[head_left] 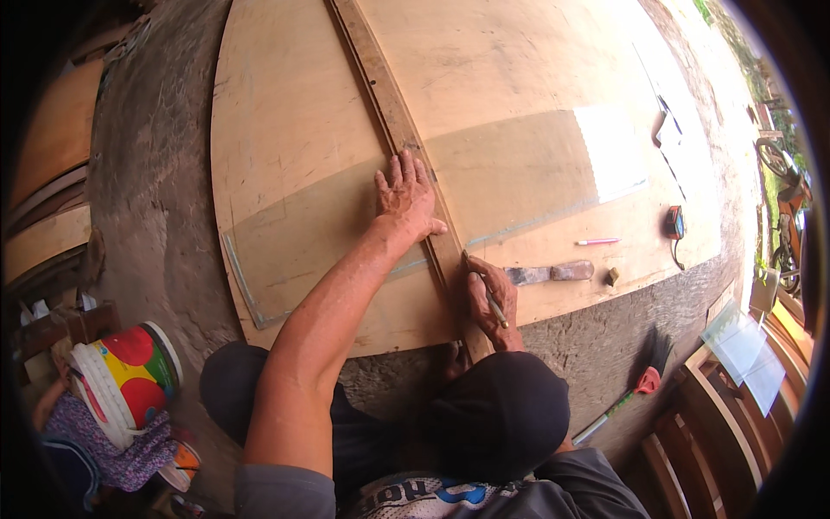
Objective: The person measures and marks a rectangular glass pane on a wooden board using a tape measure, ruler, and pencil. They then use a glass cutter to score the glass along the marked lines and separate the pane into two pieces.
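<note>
A clear glass sheet [510, 164] lies across a large plywood board [294, 86]. Over the glass runs a long wooden straightedge [386, 86], reaching from the far edge toward my knees. My left hand [406, 203] is open, pressing flat on the straightedge with fingers stretched forward and thumb out to the side. Near the glass's close edge, my right hand [494, 294] is closed around a slim pen-shaped glass cutter [496, 310], its tip beside the straightedge. Just right of that hand lies a putty knife [553, 273] with a worn handle.
On the board's right are a pink pen [598, 241], a small block [612, 277] and a tape measure [674, 222]. A red-headed brush [648, 381] lies on the rough floor. Glass offcuts [748, 355] rest on a wooden rack [718, 415]. A colourful bucket [138, 363] stands left.
</note>
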Demonstrator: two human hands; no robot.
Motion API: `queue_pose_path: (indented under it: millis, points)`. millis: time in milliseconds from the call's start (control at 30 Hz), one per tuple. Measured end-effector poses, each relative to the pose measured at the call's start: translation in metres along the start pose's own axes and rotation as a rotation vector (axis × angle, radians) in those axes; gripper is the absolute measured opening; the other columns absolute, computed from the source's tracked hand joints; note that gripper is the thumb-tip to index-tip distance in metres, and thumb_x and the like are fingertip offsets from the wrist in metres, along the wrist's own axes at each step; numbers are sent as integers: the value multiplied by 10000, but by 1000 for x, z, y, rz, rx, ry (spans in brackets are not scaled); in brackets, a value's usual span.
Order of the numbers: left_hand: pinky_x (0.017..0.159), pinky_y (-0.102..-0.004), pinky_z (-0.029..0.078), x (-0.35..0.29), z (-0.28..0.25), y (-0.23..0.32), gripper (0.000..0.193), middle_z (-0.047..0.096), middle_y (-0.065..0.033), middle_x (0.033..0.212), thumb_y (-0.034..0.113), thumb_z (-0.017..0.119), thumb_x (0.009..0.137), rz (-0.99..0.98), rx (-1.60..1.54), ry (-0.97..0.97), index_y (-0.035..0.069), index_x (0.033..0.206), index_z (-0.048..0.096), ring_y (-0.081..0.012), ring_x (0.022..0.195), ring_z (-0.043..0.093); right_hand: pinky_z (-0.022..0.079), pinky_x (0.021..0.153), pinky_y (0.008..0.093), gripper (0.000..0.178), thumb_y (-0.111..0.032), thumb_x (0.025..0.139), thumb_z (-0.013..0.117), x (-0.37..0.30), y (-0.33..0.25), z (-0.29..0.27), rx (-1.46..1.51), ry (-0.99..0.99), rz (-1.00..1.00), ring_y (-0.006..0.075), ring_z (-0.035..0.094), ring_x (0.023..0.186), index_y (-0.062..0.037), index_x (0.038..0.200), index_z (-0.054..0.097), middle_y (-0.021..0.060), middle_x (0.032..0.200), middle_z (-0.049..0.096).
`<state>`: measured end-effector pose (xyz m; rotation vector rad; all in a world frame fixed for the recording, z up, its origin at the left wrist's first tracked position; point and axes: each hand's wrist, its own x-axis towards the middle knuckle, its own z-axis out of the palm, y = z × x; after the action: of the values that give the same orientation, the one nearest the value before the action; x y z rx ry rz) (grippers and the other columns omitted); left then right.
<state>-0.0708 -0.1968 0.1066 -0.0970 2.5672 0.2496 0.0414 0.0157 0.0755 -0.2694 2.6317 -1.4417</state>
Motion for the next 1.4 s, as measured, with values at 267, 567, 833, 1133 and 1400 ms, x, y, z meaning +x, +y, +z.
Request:
queue_pose_path:
  millis: [267, 567, 833, 1133, 1400]
  points:
    - [1228, -612, 140, -3, -2, -1, 1325, 55, -291, 1655, 577, 841, 712, 11, 12, -8, -81, 1574, 81, -415, 1548, 69, 521, 905, 434, 256, -94, 904, 622, -4, 2, 4, -112, 4, -44, 352, 668, 1023, -56, 1155, 648, 144, 1158, 709]
    - [1216, -643, 138, -3, 2, -4, 1302, 39, -260, 1667, 580, 829, 727, 15, -18, -9, -58, 1582, 84, -402, 1552, 59, 559, 797, 425, 204, -80, 899, 640, 25, -12, -2, -85, -60, 16, 360, 703, 885, -62, 1101, 659, 166, 995, 729]
    - [1204, -667, 123, 6, 21, -5, 1289, 84, -231, 1672, 524, 874, 690, -12, 62, 85, -31, 1589, 136, -397, 1551, 85, 553, 759, 463, 164, -186, 948, 611, 134, -29, 36, -32, -87, -26, 415, 701, 854, -59, 1050, 634, 237, 919, 708]
    - [1194, -687, 108, 1, 4, -3, 1123, 24, -265, 1667, 533, 832, 740, 6, 8, -25, -41, 1551, 308, -439, 1547, 7, 546, 746, 478, 198, -224, 961, 633, 194, -28, 66, -9, 53, -170, 422, 696, 855, -49, 1054, 633, 227, 918, 707]
    - [1184, -696, 120, 1, 10, -4, 1013, 34, -278, 1662, 498, 826, 762, 38, 12, -22, -21, 1519, 398, -458, 1542, 9, 545, 740, 483, 173, -212, 954, 636, 186, -26, 68, -23, 12, -132, 431, 689, 852, -62, 1039, 625, 229, 904, 701]
